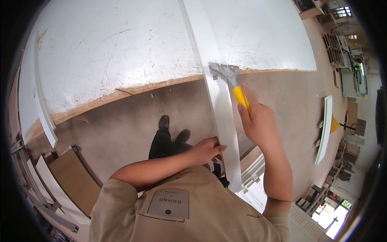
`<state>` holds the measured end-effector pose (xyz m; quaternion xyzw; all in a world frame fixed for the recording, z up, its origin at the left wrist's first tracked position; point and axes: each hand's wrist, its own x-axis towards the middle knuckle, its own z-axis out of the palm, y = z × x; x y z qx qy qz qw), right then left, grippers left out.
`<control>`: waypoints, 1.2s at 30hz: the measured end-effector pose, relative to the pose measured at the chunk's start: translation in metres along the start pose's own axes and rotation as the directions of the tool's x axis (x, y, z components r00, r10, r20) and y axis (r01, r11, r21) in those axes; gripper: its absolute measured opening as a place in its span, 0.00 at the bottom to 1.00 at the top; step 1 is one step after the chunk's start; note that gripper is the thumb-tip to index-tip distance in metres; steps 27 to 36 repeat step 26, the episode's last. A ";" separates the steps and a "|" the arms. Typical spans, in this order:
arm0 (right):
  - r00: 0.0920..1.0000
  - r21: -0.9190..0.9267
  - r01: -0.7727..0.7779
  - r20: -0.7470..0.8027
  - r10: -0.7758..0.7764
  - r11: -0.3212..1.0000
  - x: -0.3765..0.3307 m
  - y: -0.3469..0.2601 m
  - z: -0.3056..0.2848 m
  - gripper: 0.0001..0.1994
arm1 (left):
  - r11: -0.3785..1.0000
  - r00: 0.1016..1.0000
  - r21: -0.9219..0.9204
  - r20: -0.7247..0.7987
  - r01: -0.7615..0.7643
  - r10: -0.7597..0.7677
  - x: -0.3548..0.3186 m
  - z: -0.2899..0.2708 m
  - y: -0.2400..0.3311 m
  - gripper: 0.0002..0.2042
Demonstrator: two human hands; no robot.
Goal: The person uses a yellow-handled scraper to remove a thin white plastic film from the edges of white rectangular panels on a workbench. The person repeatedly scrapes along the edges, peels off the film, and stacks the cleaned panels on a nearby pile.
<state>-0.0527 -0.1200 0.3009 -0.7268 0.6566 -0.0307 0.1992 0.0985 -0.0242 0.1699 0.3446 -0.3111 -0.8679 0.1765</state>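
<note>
A long, narrow white board lies across the scratched white tabletop, and its near end sticks out past the edge toward my body. My left hand holds the board by its left edge near that end, with a fingertip on top. In my right hand is a scraper with a yellow handle and a grey metal head. Its wide head rests at a small printed label on the board, close to the table's edge. The head partly covers the label.
Another white strip hangs over the table's left end. Brown and white panels lean at the lower left. To the right stands a white panel on a wheeled support. Stacked boards and machines line the far right wall.
</note>
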 end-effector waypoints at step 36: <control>0.988 -0.307 0.142 -0.021 -0.156 0.941 0.150 -0.059 -0.021 0.22 | 0.983 0.967 0.172 0.230 0.070 -0.109 0.005 -0.022 0.017 0.19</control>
